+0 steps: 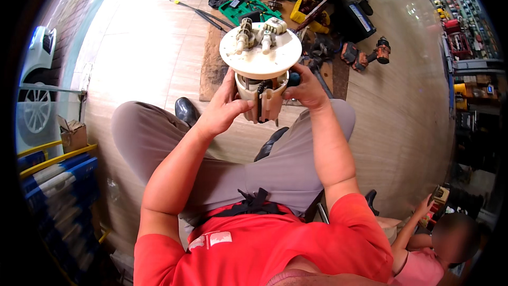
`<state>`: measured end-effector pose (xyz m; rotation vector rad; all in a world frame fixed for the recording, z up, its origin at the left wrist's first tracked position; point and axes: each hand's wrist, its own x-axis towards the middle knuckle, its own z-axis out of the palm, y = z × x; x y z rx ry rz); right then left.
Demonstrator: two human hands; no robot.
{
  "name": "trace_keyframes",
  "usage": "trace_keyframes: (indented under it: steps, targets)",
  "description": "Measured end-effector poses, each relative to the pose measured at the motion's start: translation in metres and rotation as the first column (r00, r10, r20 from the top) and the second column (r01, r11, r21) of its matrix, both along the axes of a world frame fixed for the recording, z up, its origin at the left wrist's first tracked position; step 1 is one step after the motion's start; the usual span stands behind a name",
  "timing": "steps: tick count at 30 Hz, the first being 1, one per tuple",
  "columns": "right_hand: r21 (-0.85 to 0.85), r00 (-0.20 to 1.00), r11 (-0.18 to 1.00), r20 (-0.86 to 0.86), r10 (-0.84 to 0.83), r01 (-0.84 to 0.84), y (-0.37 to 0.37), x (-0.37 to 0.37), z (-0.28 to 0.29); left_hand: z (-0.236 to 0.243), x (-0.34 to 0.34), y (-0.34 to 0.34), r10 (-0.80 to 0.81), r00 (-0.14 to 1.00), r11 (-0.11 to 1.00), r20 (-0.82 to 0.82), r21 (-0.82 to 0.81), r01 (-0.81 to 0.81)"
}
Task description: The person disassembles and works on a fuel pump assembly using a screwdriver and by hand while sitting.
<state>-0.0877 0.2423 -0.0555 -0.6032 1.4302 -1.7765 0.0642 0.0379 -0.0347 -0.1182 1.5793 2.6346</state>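
Between my two hands is a fuel pump module, held upright above my lap. Its wide off-white round flange faces up, with pipe fittings and a connector on top. Beneath the flange hangs a pale plastic canister with a dark hose or cable down its front. My left hand grips the canister's left side, thumb across its front. On the opposite side, my right hand is closed round the canister just under the flange. The flange hides part of the fingers of both hands.
A worn wooden board lies on the floor beyond my feet. Around it are a green tool case, a yellow container, a cordless power tool and loose parts. Blue boxes stand at left. Another person sits at lower right.
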Motion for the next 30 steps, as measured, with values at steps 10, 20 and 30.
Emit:
trace_keyframes:
  steps: [10,20,30]
  targets:
    - [-0.024,0.999,0.999,-0.041,0.031,-0.032,-0.001,0.002,0.001,0.004,0.0,0.0,0.002,0.995,1.0,0.097,0.015,-0.004]
    - [0.006,0.969,0.999,-0.243,-0.039,0.041,-0.005,0.011,0.014,-0.003,0.003,-0.002,0.038,0.995,0.982,0.09,-0.188,-0.02]
    - [0.031,0.868,0.999,-0.496,-0.012,0.032,-0.005,0.009,0.012,-0.017,0.007,-0.007,0.06,0.996,0.933,0.06,-0.359,-0.034]
